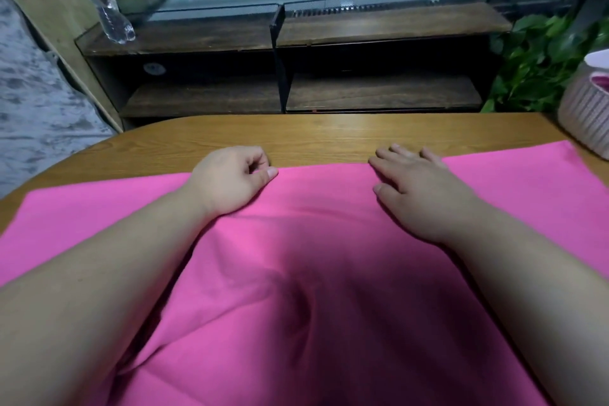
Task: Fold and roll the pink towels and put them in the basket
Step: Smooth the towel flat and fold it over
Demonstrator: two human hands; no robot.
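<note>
Up close, the left hand (230,180) curls its fingers (260,157) against the thumb, seemingly pinching the far edge of the pink towel (313,241); the right hand (418,188) rests flat there, fingers spread; the towel lies across the table (329,132), basket (580,122) just beside its right corner; folding looks under way; next, both hands must grip and fold evenly.

The left forearm (108,273) and right forearm (514,273) are bare right to the near edge, thick and rounded. The left hand (227,178) and right hand (421,198) are broad, with short fingers and closely trimmed, plain nails.
</note>
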